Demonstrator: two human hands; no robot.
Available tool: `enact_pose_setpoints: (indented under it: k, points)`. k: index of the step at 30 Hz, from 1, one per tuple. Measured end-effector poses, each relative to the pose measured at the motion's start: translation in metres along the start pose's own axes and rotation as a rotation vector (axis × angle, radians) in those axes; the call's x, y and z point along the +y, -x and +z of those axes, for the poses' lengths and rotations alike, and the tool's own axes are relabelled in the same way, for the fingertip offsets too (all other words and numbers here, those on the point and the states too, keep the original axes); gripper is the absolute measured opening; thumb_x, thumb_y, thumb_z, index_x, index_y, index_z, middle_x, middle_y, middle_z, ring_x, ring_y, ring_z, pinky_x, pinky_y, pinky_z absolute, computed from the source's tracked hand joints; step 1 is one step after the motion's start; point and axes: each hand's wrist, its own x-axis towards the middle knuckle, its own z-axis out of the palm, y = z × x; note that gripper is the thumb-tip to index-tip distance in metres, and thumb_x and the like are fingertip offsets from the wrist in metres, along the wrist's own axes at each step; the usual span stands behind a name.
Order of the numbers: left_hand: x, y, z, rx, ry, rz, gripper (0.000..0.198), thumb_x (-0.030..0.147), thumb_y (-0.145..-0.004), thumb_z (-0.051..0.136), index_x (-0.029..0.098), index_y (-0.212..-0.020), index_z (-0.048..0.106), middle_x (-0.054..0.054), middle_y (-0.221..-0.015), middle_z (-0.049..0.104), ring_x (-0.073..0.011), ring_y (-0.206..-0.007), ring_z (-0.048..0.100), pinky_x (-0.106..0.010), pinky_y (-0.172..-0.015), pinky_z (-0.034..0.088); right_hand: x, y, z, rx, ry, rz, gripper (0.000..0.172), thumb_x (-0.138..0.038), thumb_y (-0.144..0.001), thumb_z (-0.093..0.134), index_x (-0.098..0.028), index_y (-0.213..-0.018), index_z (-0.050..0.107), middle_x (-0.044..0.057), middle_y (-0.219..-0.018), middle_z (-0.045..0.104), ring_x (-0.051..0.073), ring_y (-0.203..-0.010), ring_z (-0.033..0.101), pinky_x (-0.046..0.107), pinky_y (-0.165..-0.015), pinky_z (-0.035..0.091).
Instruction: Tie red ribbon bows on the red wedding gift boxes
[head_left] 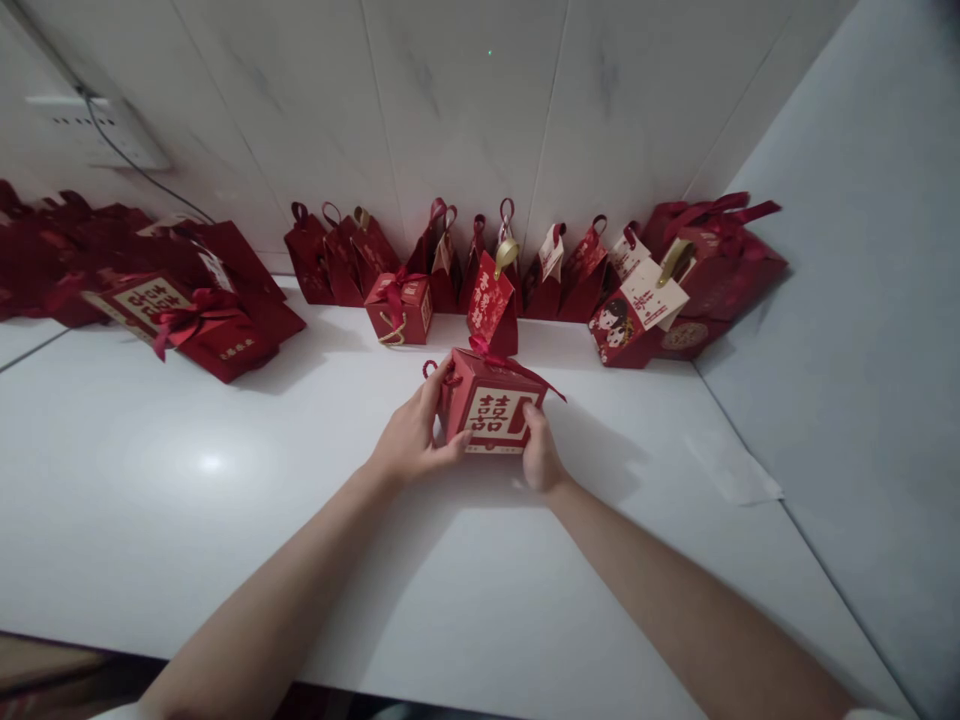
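Note:
Between my two hands is a red gift box [493, 412] with a cream panel bearing a red double-character print, a ribbon bow on top and a corded loop at its left side. My left hand [421, 432] grips its left side, thumb along the lower front edge. On the right side, my right hand [541, 450] holds it with the thumb on the front panel. The fingers behind the box are hidden. Just behind stands a red peaked box [491, 305] with a gold ribbon loop, and left of that a smaller red box [401, 305] with a bow and gold cord.
Several red and cream peaked boxes [585, 275] line the tiled wall. Larger red gift bags and boxes [217, 335] crowd the left; another bag [720, 270] stands at right. A socket strip [112, 130] with a cable is on the wall. The white table [225, 540] meets a pale panel [847, 330].

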Motion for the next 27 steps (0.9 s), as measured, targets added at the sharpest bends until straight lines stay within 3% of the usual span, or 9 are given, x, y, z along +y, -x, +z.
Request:
enact_pose_setpoints:
  k: [11, 18, 21, 24, 27]
  points:
    - [0.000, 0.001, 0.001, -0.012, 0.004, -0.016, 0.096, 0.059, -0.080, 0.056, 0.022, -0.156, 0.010, -0.020, -0.143, 0.049, -0.0363, -0.117, 0.058, -0.053, -0.094, 0.051, -0.003, 0.000, 0.003, 0.002, 0.011, -0.011, 0.051, -0.060, -0.093, 0.040, -0.024, -0.127, 0.052, 0.007, -0.112, 0.072, 0.029, -0.114, 0.064, 0.049, -0.094, 0.053]
    - [-0.005, 0.002, 0.004, -0.009, 0.109, -0.018, 0.090, 0.057, -0.085, 0.053, 0.024, -0.156, 0.009, -0.017, -0.145, 0.048, -0.0363, -0.120, 0.057, -0.055, -0.097, 0.048, -0.010, 0.003, 0.004, -0.032, 0.111, -0.108, 0.046, -0.050, -0.093, 0.047, -0.028, -0.133, 0.047, 0.006, -0.122, 0.066, 0.027, -0.113, 0.062, 0.052, -0.100, 0.049]
    - [-0.008, 0.000, 0.010, 0.024, 0.273, -0.098, 0.078, 0.056, -0.090, 0.048, 0.024, -0.154, 0.019, -0.013, -0.148, 0.047, -0.0346, -0.127, 0.052, -0.055, -0.106, 0.042, -0.017, 0.004, 0.007, -0.020, 0.165, -0.132, 0.048, -0.049, -0.093, 0.048, -0.026, -0.135, 0.045, 0.008, -0.129, 0.062, 0.028, -0.121, 0.057, 0.052, -0.106, 0.045]
    - [-0.012, -0.005, 0.018, 0.083, 0.588, -0.242, 0.062, 0.056, -0.096, 0.030, 0.019, -0.144, 0.041, -0.010, -0.141, 0.056, -0.0321, -0.131, 0.050, -0.053, -0.113, 0.037, -0.025, 0.006, 0.012, -0.040, 0.253, -0.198, 0.057, -0.050, -0.092, 0.053, -0.027, -0.142, 0.039, 0.009, -0.144, 0.050, 0.028, -0.131, 0.048, 0.050, -0.111, 0.040]
    - [-0.016, -0.011, 0.022, 0.167, 0.776, -0.295, 0.062, 0.058, -0.096, 0.022, 0.016, -0.129, 0.055, -0.011, -0.129, 0.065, -0.0330, -0.126, 0.056, -0.052, -0.110, 0.042, -0.026, 0.009, 0.013, -0.133, 0.305, -0.183, 0.075, -0.054, -0.088, 0.059, -0.031, -0.150, 0.025, 0.008, -0.154, 0.036, 0.030, -0.135, 0.042, 0.048, -0.102, 0.048]
